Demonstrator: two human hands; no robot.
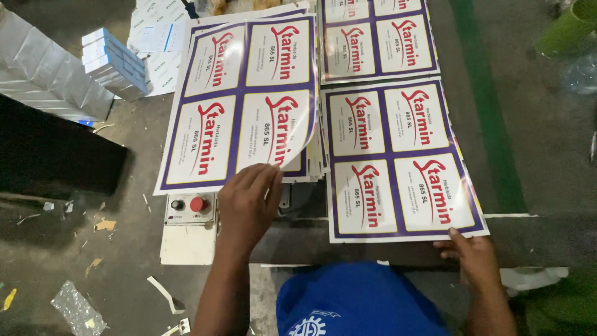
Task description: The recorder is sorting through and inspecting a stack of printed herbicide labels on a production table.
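I note first the dark grey worktable (535,124), which fills most of the frame and carries a green stripe (491,124) running top to bottom at the right. On it lie glossy printed label sheets, white panels with red lettering inside purple borders, four panels to a sheet. The left stack of label sheets (211,124) occupies the upper centre-left; the right label sheet (398,162) lies at centre-right, with a further sheet (373,37) above it at the top edge.

At the upper left I record a silver foil-wrapped bundle (43,68), and beside it a stack of small blue-and-white cartons (115,62). Below the left stack sits a pale metal control box (189,227) with a red push-button (198,203) and a black knob just left of it.

At the bottom centre, the person's blue garment (354,302) shows.

My left hand (249,205), lower centre, has its fingers pressed on the curled-up lower right corner of the top sheet of the left stack, lifting it clear of those beneath. My right hand (472,255), lower right, rests with fingertips on the bottom right edge of the right label sheet; whether it pinches the edge I cannot tell.

Paper scraps (102,227) litter the lower left.
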